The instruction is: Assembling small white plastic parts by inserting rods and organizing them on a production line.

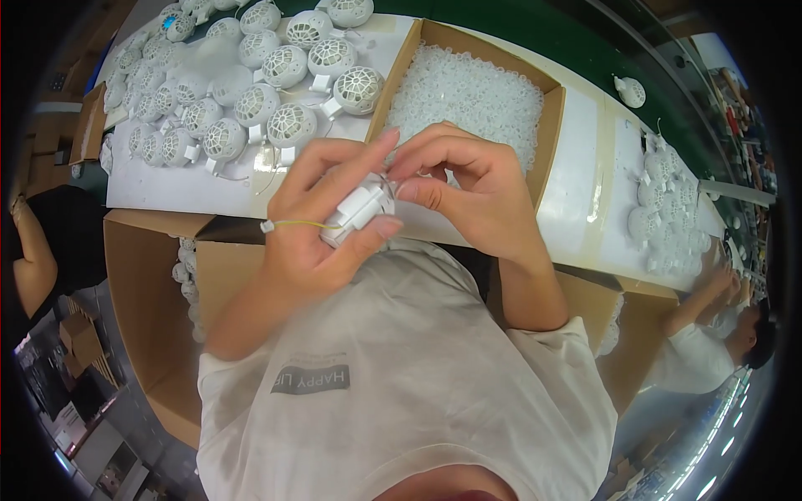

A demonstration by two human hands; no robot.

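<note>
My left hand [322, 221] is wrapped round a white plastic housing [361, 207], holding it above the near table edge. A yellowish wire with a small white connector [267, 226] sticks out of the housing to the left. My right hand [468, 179] is at the housing's right end, its thumb and index finger pinched together there. Whatever sits between those fingertips is too small and too hidden to name. Just beyond my hands stands a shallow cardboard box [550, 134] filled with small clear plastic pieces [468, 88].
Many round white units with web-patterned grilles [284, 67] cover the table's left side. More white units [664, 200] are grouped at the right. Large open cartons [154, 309] stand below the near edge. A co-worker [702, 351] sits at right; another person's arm [35, 259] shows at left.
</note>
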